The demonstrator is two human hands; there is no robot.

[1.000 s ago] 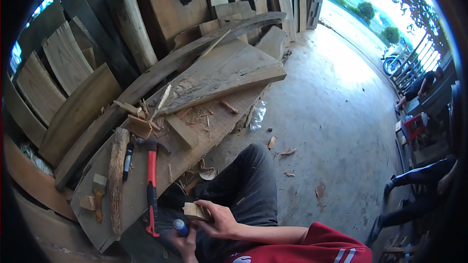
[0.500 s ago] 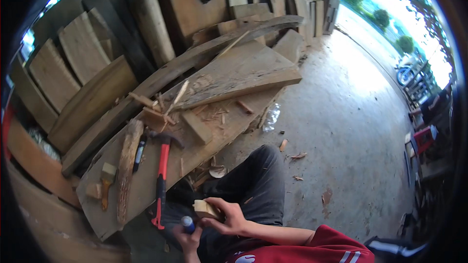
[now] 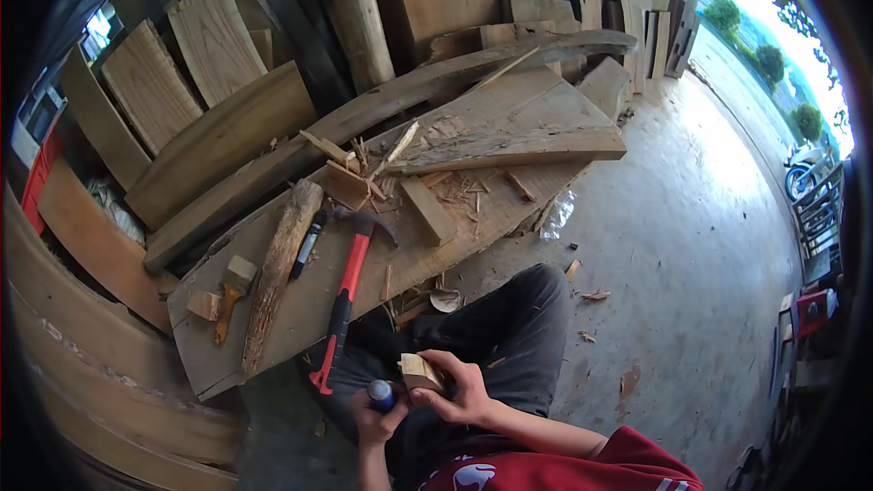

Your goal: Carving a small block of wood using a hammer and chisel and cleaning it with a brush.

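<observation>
My right hand (image 3: pixel 462 391) is closed around a small pale wood block (image 3: pixel 422 371) above my lap, its cut end turned up. Just to the left, my left hand (image 3: pixel 378 423) grips a blue-handled tool (image 3: pixel 381 393) with a rounded grey end showing. The working end of that tool is hidden, so I cannot tell whether it touches the block. Beyond my hands, a claw hammer (image 3: pixel 348 295) with a red and black handle lies on the wide wooden slab (image 3: pixel 300 327), its grip end jutting past the near edge.
On the slab lie a rough stick (image 3: pixel 282 273), a dark marker-like tool (image 3: pixel 309 244), a brush (image 3: pixel 227 309), a small block (image 3: pixel 205 305), a short plank (image 3: pixel 427 211) and shavings. Boards (image 3: pixel 218 41) lean behind. A clear plastic bottle (image 3: pixel 557 216) lies on the concrete floor (image 3: pixel 691 309).
The view has swung, so the scene sits farther right in the picture. Both hands keep their holds on the wood block and the blue-handled tool, close together.
</observation>
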